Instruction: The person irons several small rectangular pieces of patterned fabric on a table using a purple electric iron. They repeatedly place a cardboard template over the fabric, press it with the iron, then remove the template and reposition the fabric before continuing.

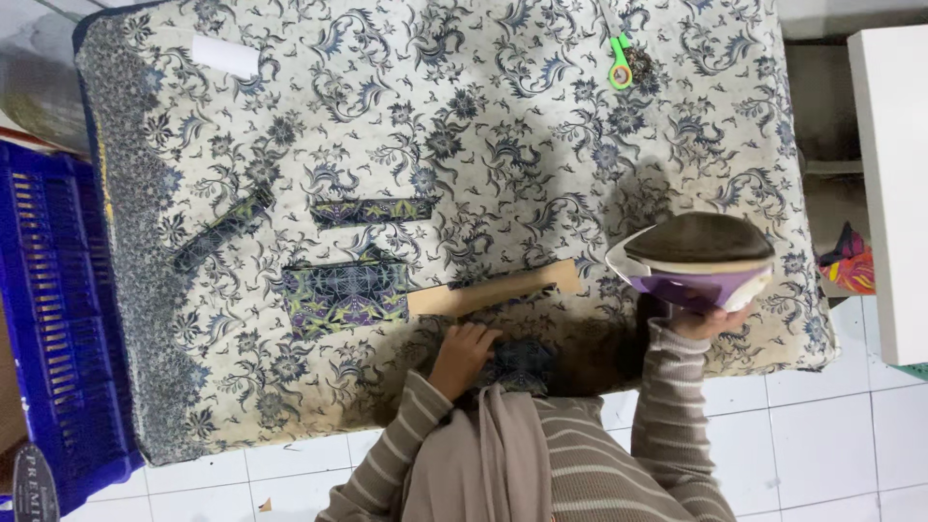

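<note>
The right hand (pixel 710 317) grips the iron (pixel 694 259), soleplate up, tip pointing left along the tabletop's (pixel 677 97) near edge. The left hand (pixel 462 353) rests loosely curled, holding nothing, beside the cardboard strip (pixel 493 290).

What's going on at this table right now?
A person in a striped top works at a table covered with a floral cloth. The right hand holds an iron tipped up, soleplate facing the camera, off the cloth. The left hand presses on a dark patterned fabric piece beside a cardboard strip. More patterned pieces lie to the left, green-handled scissors at the far edge and a blue crate beside the table.
</note>
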